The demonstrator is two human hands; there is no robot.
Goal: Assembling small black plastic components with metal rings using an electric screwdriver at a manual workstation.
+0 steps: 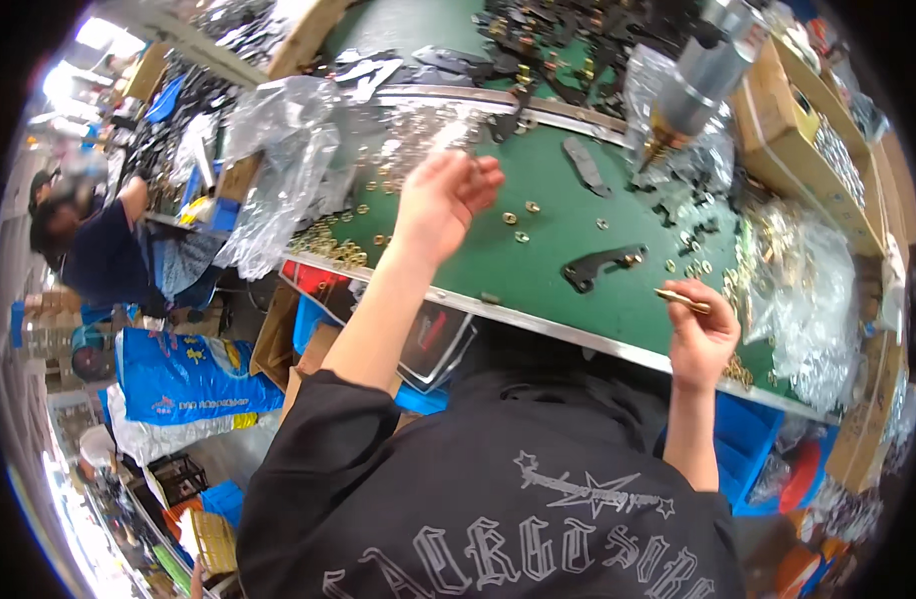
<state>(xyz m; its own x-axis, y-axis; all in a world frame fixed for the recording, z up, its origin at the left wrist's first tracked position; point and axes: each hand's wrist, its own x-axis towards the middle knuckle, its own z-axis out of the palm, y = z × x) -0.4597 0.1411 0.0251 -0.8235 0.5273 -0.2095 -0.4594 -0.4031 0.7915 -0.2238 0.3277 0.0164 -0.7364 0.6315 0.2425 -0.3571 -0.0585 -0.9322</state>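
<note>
A green worktable [538, 299] is spreading out beneath and ahead of both hands. A clear plastic bag [812, 319] is lying crumpled to the right of the right hand [705, 334], and a silver cylindrical tool [695, 90] is standing out beyond that hand. The left hand [440, 200] is hovering with fingers loosely curled; whether it is holding anything, I cannot tell. The right hand is pinching a slim gold-coloured piece [684, 300] between thumb and fingers, its point facing left. Between the hands, nearer the right, a black bracket [584, 271] is lying flat. Small gold rings [511, 218] are scattering just right of the left hand. Judging by this layout, a light, steady pinch with the point left free should be serving well; the rings are probably rolling easily if brushed, so raised wrists should be helping.
</note>
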